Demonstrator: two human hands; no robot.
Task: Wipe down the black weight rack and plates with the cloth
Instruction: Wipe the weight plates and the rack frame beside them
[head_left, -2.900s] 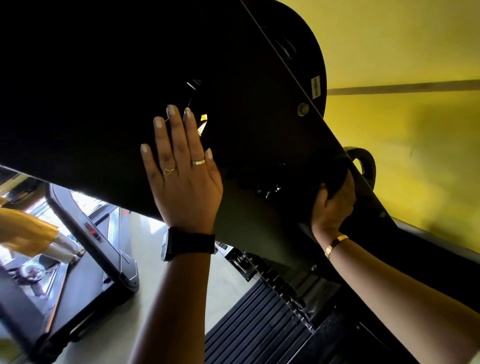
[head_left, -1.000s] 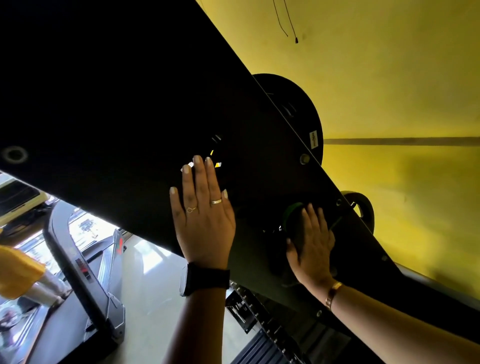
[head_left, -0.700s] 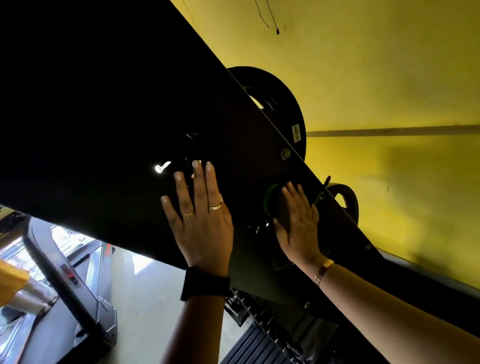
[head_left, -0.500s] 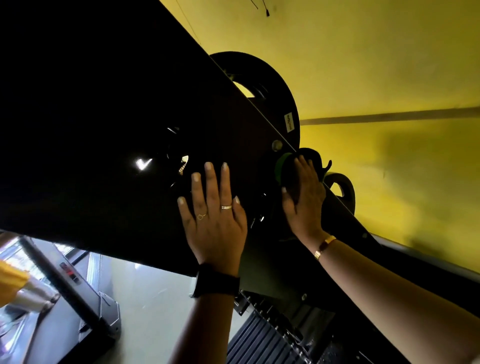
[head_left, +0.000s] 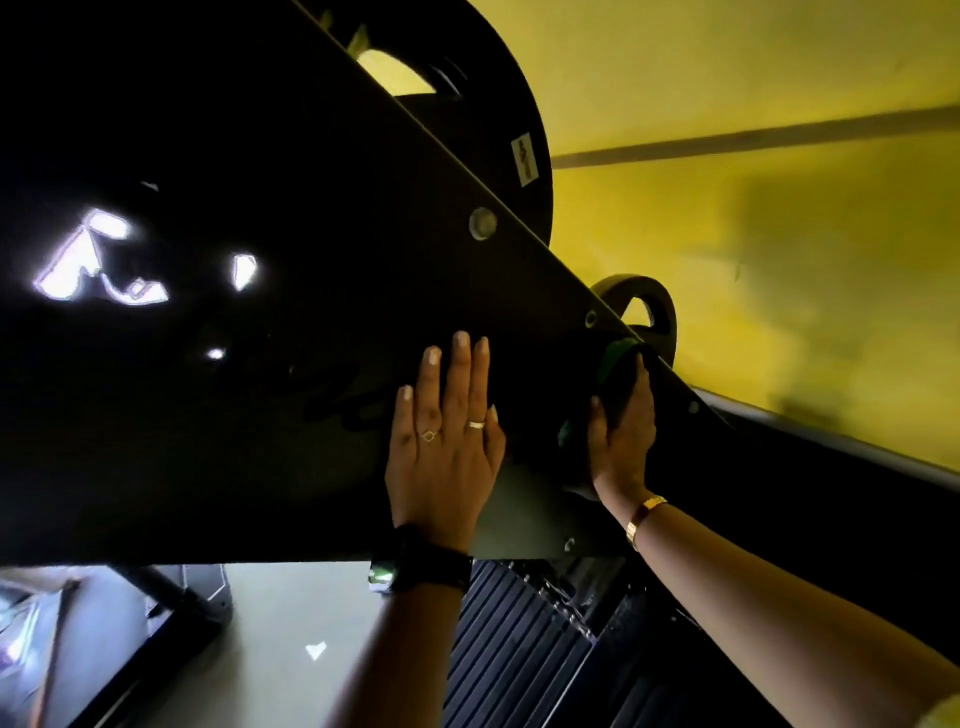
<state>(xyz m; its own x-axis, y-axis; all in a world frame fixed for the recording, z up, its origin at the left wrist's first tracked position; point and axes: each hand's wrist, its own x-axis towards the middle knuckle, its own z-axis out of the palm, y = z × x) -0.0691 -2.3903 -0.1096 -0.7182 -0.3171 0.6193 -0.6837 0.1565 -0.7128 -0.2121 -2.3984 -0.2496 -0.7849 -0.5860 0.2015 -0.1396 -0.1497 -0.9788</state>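
Pressing a soft green cloth (head_left: 613, 358) on the slanted edge of the smooth black weight rack (head_left: 311, 208), the right hand (head_left: 621, 436) curls its fingers round the cloth. The left hand (head_left: 441, 457) lies flat on the rack's shiny face, fingers straight and close together. Behind the edge poke out a big round plate (head_left: 498, 104) with holes and a small ring-shaped plate (head_left: 660, 306), near the cloth. Beyond them, open room reaches to a yellow wall (head_left: 779, 260).

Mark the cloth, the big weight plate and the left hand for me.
cloth (head_left: 614, 357), head view, its green upper edge.
big weight plate (head_left: 493, 124), head view, black face beside the sticker.
left hand (head_left: 441, 462), head view, back of the hand.
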